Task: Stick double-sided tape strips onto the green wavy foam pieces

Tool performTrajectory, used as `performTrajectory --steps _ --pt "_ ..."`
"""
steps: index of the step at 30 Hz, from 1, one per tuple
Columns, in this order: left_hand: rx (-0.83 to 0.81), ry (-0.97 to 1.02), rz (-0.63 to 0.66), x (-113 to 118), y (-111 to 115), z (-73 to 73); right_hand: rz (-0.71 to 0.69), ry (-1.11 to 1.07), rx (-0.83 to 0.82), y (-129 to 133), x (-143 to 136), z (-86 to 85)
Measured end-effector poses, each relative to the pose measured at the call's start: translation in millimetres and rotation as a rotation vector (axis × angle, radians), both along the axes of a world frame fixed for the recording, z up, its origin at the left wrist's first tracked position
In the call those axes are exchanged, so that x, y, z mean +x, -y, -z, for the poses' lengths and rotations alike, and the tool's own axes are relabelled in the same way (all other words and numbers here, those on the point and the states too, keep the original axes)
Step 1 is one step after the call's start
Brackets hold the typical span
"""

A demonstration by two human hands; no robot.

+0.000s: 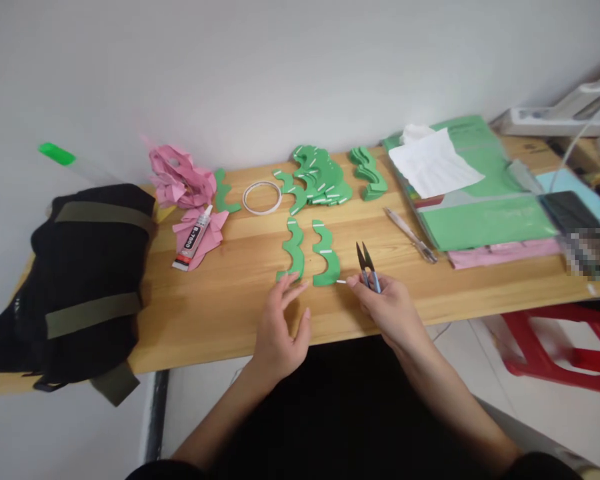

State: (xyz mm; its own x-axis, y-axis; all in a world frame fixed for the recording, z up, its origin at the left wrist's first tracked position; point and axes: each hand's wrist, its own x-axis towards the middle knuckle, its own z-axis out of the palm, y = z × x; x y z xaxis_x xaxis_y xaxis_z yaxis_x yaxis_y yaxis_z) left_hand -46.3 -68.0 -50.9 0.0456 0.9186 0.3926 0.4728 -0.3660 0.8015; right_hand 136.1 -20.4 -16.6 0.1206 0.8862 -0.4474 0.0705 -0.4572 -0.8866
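Note:
My left hand (283,333) is open, its fingertips at the lower end of a wavy green paper cutout (295,248). To the right lies a second wavy green cutout (329,265) with short white strips across its top and middle. My right hand (389,305) is closed around thread snips (365,265), whose blades point away from me and stand apart. A small white strip (341,281) sticks out from its thumb and forefinger, by the second cutout's lower right corner.
Behind are a tape roll (244,199), a pile of green cutouts (323,175) and a smaller stack (366,175). Pink paper (180,179) and a glue tube (194,239) lie left, near a black bag (90,260). A pen (409,233) and green paper packs (490,223) lie right.

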Motion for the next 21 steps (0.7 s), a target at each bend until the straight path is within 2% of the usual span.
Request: performTrajectory --steps 6,11,21 --pt "-0.021 -0.146 0.074 9.0 1.3 4.0 -0.136 0.048 0.019 -8.3 -24.0 4.3" --pt "-0.012 -0.191 0.085 9.0 0.1 2.5 -0.153 0.109 0.008 -7.8 -26.4 9.7" --pt "0.0 -0.22 0.076 9.5 -0.1 1.1 -0.166 0.336 -0.006 -13.0 -35.0 5.4"
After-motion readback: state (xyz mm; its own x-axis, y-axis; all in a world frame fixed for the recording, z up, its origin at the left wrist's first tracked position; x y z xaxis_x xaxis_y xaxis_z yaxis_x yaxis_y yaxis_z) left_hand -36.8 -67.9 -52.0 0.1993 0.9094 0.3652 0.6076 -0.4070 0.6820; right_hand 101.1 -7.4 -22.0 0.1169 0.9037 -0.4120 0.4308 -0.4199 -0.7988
